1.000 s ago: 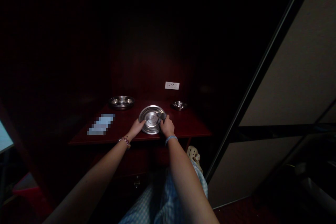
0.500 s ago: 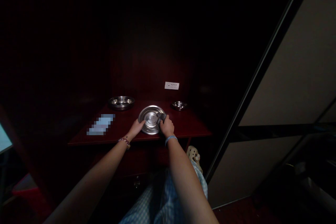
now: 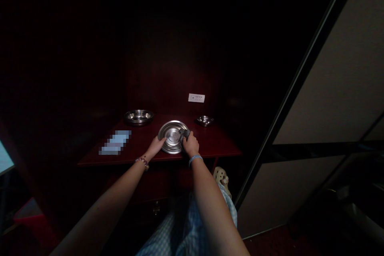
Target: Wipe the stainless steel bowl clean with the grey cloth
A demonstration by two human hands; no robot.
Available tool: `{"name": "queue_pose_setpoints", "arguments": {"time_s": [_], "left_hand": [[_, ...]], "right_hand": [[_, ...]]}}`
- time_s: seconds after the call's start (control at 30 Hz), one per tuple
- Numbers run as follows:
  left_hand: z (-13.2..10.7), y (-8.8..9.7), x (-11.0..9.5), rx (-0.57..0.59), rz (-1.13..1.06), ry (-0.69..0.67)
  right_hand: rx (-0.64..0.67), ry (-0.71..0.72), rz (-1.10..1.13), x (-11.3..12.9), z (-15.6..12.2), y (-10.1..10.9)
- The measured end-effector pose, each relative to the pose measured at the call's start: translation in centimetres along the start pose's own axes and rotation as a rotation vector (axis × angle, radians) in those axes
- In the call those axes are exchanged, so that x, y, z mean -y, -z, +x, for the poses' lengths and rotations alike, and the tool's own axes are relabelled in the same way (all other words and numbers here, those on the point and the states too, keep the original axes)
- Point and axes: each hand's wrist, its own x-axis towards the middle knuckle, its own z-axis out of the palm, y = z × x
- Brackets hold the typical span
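A round, shiny steel plate (image 3: 171, 136) is tilted toward me near the front edge of the dark red desk (image 3: 141, 142). My left hand (image 3: 155, 146) grips its left rim, thumb on the inner face. A dark grey cloth (image 3: 185, 133) is bunched in the fingers of my right hand (image 3: 191, 144), which presses it against the plate's right inner side. Further back on the left stands a wide steel basin (image 3: 139, 117). A smaller steel bowl (image 3: 205, 121) sits at the back right.
A pixelated flat item (image 3: 115, 143) lies on the desk's left. A white wall socket (image 3: 196, 98) is on the back panel. Below the desk's right end shows a cream clog (image 3: 221, 177). Sliding door panels (image 3: 324, 100) rise at right; a red bin (image 3: 31, 218) stands lower left.
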Motion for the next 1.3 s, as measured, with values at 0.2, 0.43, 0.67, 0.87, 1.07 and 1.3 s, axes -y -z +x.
{"name": "queue_pose_setpoints", "arguments": {"time_s": [0.2,0.43,0.67,0.87,1.07,1.3], "left_hand": [[-0.03,-0.03,-0.23,0.009,-0.005,-0.002],[0.09,0.02,0.20,0.015,-0.003,-0.015],[0.11,0.04,0.27,0.010,-0.002,-0.003],[0.14,0.00,0.31,-0.004,-0.006,0.008],[-0.01,0.05,0.02,0.007,0.003,0.005],[-0.07,0.14,-0.20,0.009,0.011,-0.013]], "right_hand": [[0.010,-0.002,0.001,0.05,-0.02,0.11],[0.010,-0.005,0.003,0.06,-0.04,0.10],[0.019,-0.008,0.013,0.11,-0.13,0.22],[0.025,-0.013,0.014,0.19,-0.18,0.33],[0.013,-0.012,0.011,0.17,-0.15,0.21],[0.017,-0.010,0.012,0.06,-0.06,0.06]]}}
